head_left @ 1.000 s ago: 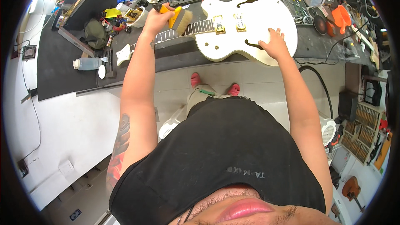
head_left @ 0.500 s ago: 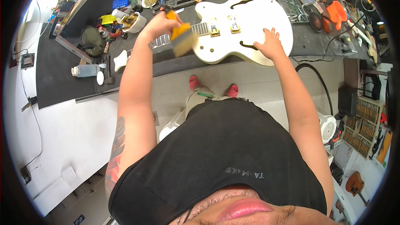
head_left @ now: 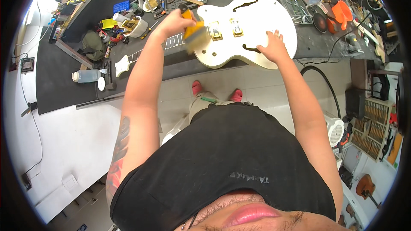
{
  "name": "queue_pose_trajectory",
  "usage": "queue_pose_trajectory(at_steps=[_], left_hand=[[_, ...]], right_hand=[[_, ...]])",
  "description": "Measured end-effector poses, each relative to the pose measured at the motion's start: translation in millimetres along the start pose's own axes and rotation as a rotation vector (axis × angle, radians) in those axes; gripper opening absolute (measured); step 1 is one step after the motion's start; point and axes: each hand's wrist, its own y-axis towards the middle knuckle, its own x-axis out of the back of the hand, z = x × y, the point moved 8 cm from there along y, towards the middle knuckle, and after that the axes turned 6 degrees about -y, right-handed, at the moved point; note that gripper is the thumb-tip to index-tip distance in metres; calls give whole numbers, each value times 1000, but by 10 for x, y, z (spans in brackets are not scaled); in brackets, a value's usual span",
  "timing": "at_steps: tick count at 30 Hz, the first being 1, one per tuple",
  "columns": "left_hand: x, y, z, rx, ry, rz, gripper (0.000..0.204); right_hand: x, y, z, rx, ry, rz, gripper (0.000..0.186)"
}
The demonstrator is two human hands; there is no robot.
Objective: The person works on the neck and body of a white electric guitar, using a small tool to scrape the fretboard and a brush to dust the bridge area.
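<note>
1. Closest to the person, the right hand (head_left: 274,50) is staying on the white guitar (head_left: 265,17), its fingers spreading apart beside the near f-hole (head_left: 249,48) and gripping nothing. The guitar's near rim is running along the front edge of the tabletop (head_left: 55,81), so little room is remaining on that side.

2. A bit farther in, the left hand (head_left: 174,23) is clamping its grip around the handle of a yellow brush (head_left: 195,31). The brush is moving off the neck (head_left: 173,42) toward the body; I'm judging that the brushing is passing from the frets to where neck meets body. The bristles are blurring, so I can't tell whether they're touching.

3. Off to the left, the headstock (head_left: 122,65) is lying inside the front edge, with bare tabletop showing below it and a clear bottle (head_left: 87,76) standing clutter-side beyond.

4. Farthest away, a socket tray (head_left: 186,2) is crowding the upper horn and a parts tray (head_left: 295,10) is hugging the right rim, narrowing any sweep that way.
</note>
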Motion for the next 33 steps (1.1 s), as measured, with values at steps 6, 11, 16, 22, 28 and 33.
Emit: queue_pose_trajectory(at_steps=[6,11,16,22,28,33], left_hand=[[-104,-23,-247,-191,5,-51,22],[-148,-5,-127,-51,97,-75,20],[27,-25,-318,-241,59,-332,33],[117,-41,-49,-301,-136,-348,32],[-105,126,177,-157,62,-172,28],[-217,-9,36,-188,-40,-225,24]], right_hand=[[2,-29,-31,-14,-3,12,104],[18,-25,57,3,6,3,104],[18,-9,36,-12,-6,3,105],[10,-22,62,-1,-14,7,105],[-14,-9,38,0,-18,3,104],[-13,-18,-16,-3,-30,-21,105]])
